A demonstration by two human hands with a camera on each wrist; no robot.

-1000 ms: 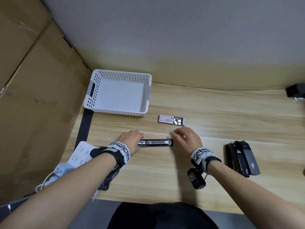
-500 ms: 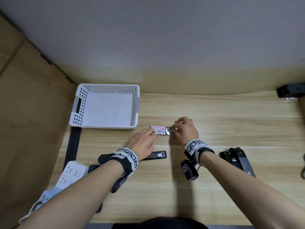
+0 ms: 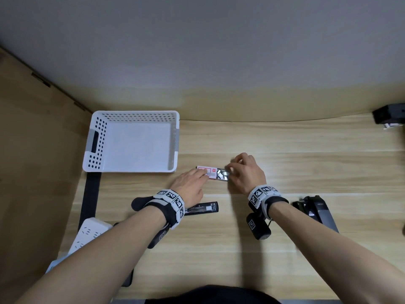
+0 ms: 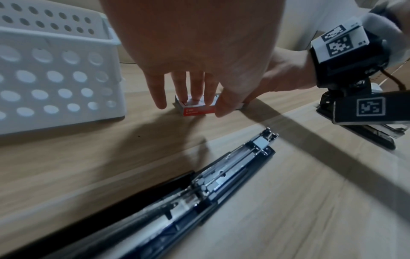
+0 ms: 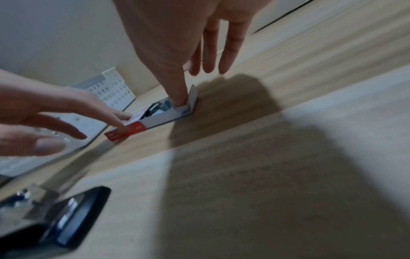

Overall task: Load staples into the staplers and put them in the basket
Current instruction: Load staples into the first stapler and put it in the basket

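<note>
Two staplers are seen near the front of the wooden bench (image 3: 285, 150): the opened stapler (image 3: 202, 208) lies nearest, its magazine laid bare just under the left wrist, and a second black stapler (image 3: 315, 211) lies well apart on the right, its state not plainly shown. Just beyond the opened one, the staple box (image 3: 210, 171) rests on the bench between both hands. The left hand (image 3: 189, 186) is spread, its straight fingertips pressed on the red-and-white sleeve of the box to steady it. The right hand (image 3: 246, 172) is at the pulled-out tray end, where loose silvery staples (image 3: 222, 174) are visible; its forefinger reaches into the tray beside the raised end flap, the other fingers held straight. Whether a strip is already pinched cannot be told.

The step in hand is judged to be taking staples out of the box; nothing is loaded yet. A strip would next have to be lifted clear, kept whole, and laid straight into the open magazine, which calls for a light, careful grip.

On the box a small red logo and fine print are seen, too small to be read.

Farthest off, the white perforated basket (image 3: 96, 159) stands at the left, with no stapler in it.
</note>
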